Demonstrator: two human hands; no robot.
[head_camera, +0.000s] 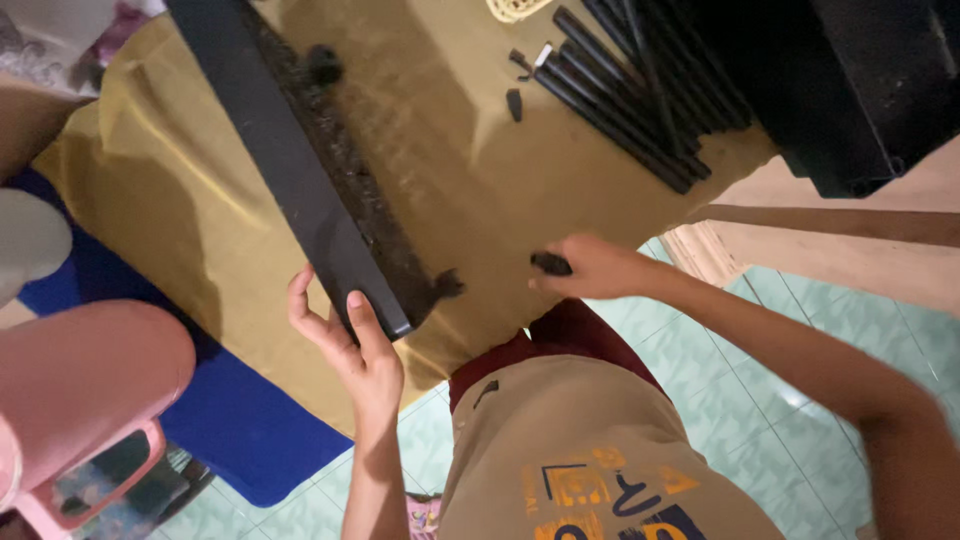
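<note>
A long black panel (290, 160) lies diagonally across a mustard-yellow cloth (450, 170), with a rough dark strip along one edge. My left hand (345, 335) grips the panel's near end, thumb on top. My right hand (590, 268) is closed around a small black piece (550, 264) at the cloth's near edge, a little right of the panel's end. A small black knob (323, 62) sits on the panel farther up.
A bundle of black rods (630, 95) lies at the far right of the cloth, with small black parts (514, 103) beside it. A large black frame (850, 80) stands at the top right. A pink plastic stool (90, 400) and blue mat (230, 420) are at left, green floor tiles below.
</note>
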